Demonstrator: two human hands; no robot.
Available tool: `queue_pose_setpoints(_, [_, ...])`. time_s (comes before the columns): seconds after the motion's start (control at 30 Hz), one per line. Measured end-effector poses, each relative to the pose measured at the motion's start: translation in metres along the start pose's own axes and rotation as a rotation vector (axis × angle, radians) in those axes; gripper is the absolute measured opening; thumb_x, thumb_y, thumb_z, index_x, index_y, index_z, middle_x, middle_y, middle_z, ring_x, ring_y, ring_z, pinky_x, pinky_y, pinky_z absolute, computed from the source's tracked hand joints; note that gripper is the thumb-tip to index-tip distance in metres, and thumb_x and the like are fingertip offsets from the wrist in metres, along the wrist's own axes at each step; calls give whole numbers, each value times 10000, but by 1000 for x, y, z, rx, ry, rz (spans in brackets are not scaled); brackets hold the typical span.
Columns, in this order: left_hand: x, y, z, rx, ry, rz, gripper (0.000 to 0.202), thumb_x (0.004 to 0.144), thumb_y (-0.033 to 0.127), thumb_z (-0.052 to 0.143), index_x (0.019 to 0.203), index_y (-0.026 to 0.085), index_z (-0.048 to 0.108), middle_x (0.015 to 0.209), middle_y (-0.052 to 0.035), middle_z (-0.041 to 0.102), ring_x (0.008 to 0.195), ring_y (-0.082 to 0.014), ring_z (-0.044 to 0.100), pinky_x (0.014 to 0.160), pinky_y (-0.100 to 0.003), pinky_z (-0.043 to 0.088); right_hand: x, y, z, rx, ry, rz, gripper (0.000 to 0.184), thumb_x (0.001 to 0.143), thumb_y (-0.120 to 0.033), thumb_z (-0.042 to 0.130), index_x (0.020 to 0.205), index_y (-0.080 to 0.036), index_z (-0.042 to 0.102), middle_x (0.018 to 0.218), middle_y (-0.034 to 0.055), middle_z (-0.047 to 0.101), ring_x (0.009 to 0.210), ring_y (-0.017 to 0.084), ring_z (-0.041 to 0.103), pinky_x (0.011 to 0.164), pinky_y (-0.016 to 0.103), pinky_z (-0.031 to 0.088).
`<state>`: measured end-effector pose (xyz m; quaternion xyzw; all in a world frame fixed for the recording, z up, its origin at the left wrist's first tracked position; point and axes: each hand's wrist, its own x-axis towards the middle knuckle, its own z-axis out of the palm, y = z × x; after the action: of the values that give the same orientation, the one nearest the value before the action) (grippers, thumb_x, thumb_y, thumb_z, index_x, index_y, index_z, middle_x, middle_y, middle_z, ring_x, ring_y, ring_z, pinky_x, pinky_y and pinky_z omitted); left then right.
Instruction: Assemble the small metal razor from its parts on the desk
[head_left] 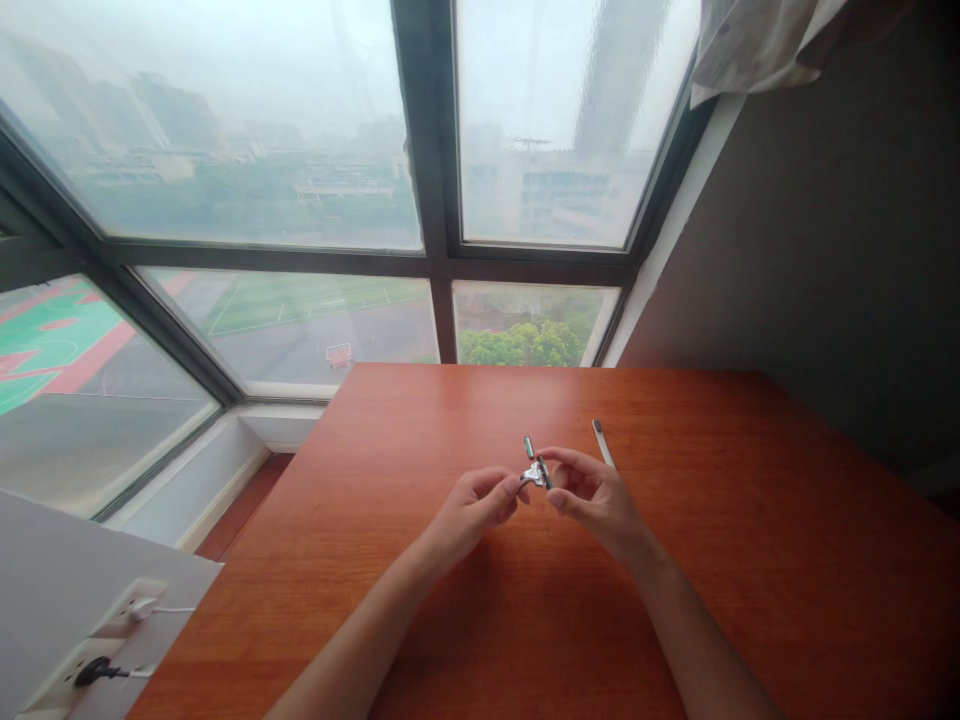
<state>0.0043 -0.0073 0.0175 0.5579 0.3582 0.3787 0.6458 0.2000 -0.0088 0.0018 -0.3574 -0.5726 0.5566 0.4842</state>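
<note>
In the middle of the view, my left hand pinches the handle of a shiny metal razor between thumb and fingers. At the razor's head end, my right hand grips the dark blade cartridge between thumb and fingertips. Handle and cartridge meet or touch; whether they are locked together I cannot tell. Just beyond the hands, a small dark cartridge-like piece lies on the table. Behind my right hand rests a slim white stick with a dark end, probably a toothbrush, its near end hidden by the hand.
The reddish-brown wooden table spreads under both arms. Large dark-framed windows rise beyond its far edge. At lower left, a white wall carries sockets with a black plug and a white plug. A dark wall stands on the right.
</note>
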Motion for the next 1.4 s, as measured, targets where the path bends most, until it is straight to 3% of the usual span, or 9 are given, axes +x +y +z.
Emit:
queue_pose_setpoints(0.43, [0,-2,0,8,16,6,449,817,543,545,752,107,631,554,22,410,520,-85,316,471,-216,204,0,0,1,9,-13,-23,403,755,-287,729,1138,-215,624,665,-27,533,589,100,462,537,220,381])
queue_pose_setpoints(0.73, [1,-9,-5,36,-13,26,436,821,525,555,781,101,642,574,24,402,544,-86,331,488,-205,229,1,-3,0,-49,-17,-97,347,750,-284,736,1080,-220,649,983,50,585,851,169,538,697,270,449])
queue_pose_setpoints(1.4, [1,-9,-8,31,-64,9,438,828,512,556,802,88,666,571,28,385,531,-84,305,496,-215,218,0,1,-1,-11,-18,-86,358,727,-273,760,1070,-225,667,960,48,620,845,174,569,702,279,470])
